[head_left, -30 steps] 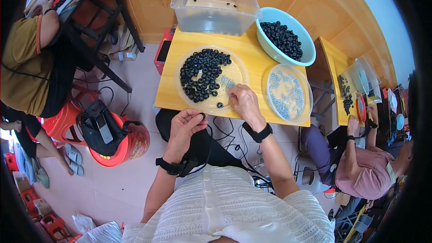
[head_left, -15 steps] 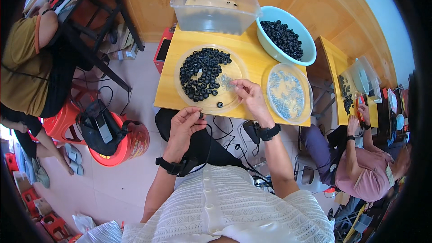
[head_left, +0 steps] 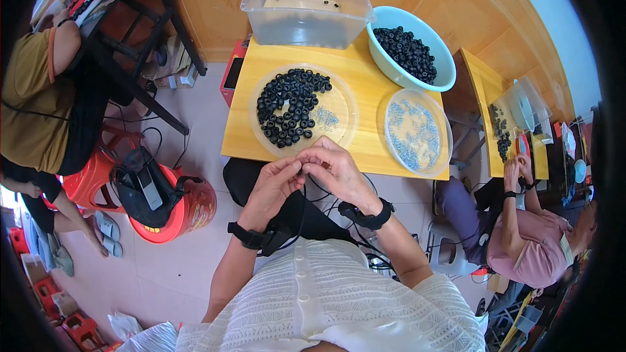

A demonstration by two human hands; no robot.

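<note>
My left hand (head_left: 275,186) and my right hand (head_left: 332,168) meet fingertip to fingertip just off the front edge of the wooden table. The left one pinches a small black ring-shaped part (head_left: 302,172), mostly covered by the fingers. Pressed against it, the right hand's fingers are closed too; what they hold is hidden. Right beyond my hands lies a round clear tray (head_left: 345,117) with many black ring-shaped parts (head_left: 287,104) and a small heap of tiny clear pieces (head_left: 326,117). A second clear lid-like tray (head_left: 445,150) to the right is spread with more clear pieces (head_left: 412,133).
Behind the tray stand a clear plastic bin (head_left: 306,19) and a light-blue bowl (head_left: 448,81) full of black parts. A red stool (head_left: 189,212) with a black bag (head_left: 147,189) is at left. A person (head_left: 521,241) works at another table on the right.
My right hand has come from the round tray's clear pieces, leftward and nearer, to meet my left hand. My left hand has shifted slightly right. A loose black part at the tray's near edge is now out of sight.
</note>
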